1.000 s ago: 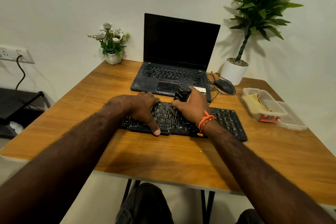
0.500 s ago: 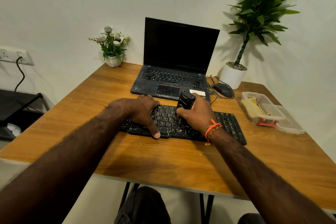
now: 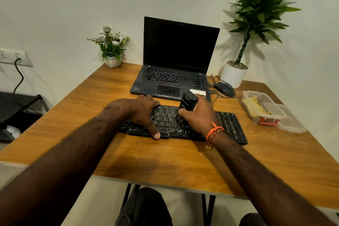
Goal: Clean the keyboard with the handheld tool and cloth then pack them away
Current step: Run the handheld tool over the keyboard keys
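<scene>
The handheld tool [image 3: 188, 103] is gripped by the right hand [image 3: 199, 115] over the keyboard [image 3: 227, 124], steadied by the spread left hand [image 3: 141, 111]; the cloth [image 3: 254, 105] is left unused in its box at three o'clock, so wiping and packing remain

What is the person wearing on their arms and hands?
Both forearms are bare, with no sleeves in view and no gloves. The right hand has an orange thread bracelet tied at the wrist, with loose ends hanging. The left hand shows nothing worn.
</scene>
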